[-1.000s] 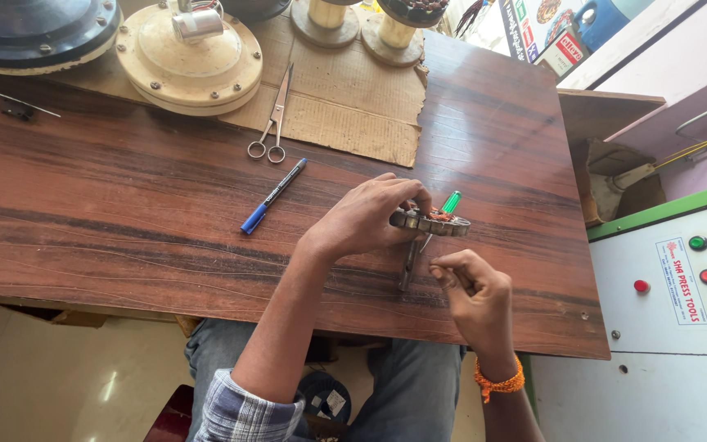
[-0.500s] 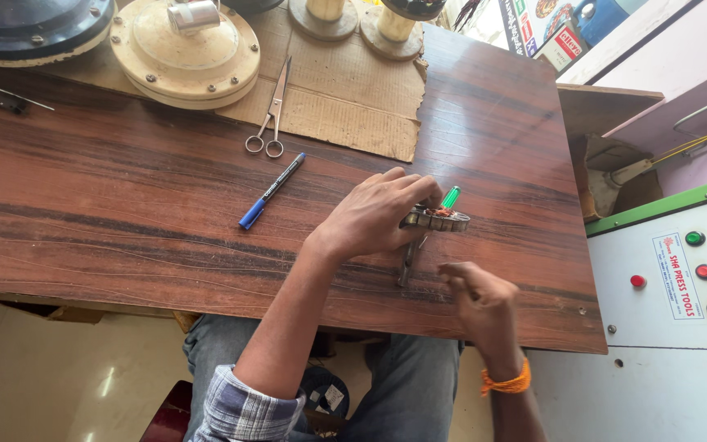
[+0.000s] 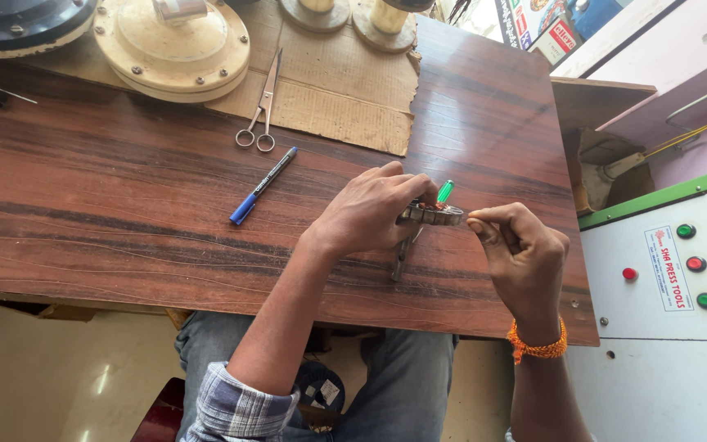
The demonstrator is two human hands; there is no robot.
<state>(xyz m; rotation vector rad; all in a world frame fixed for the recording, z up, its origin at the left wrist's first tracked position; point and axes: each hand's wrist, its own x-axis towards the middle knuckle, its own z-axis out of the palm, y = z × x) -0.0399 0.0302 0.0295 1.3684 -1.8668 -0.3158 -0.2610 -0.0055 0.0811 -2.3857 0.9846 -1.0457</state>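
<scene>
My left hand [image 3: 370, 211] rests on the brown wooden table [image 3: 124, 205] and grips a small round metal part [image 3: 433, 214] from its left side. My right hand [image 3: 521, 255], with an orange band on the wrist, pinches the same part at its right edge with thumb and forefinger. A green-handled tool [image 3: 445, 191] sticks up just behind the part. A thin dark metal piece [image 3: 403, 254] lies on the table under the part. What the fingers do at the part is too small to tell.
A blue-capped black pen [image 3: 263, 186] and scissors [image 3: 262, 106] lie left of my hands. A cardboard sheet [image 3: 345, 98] at the back carries a cream round machine part [image 3: 173, 45] and brass pieces. A white control box with red and green buttons [image 3: 681, 270] stands on the right.
My right hand has risen from the table's front edge to the right side of the metal part. My left hand keeps its hold.
</scene>
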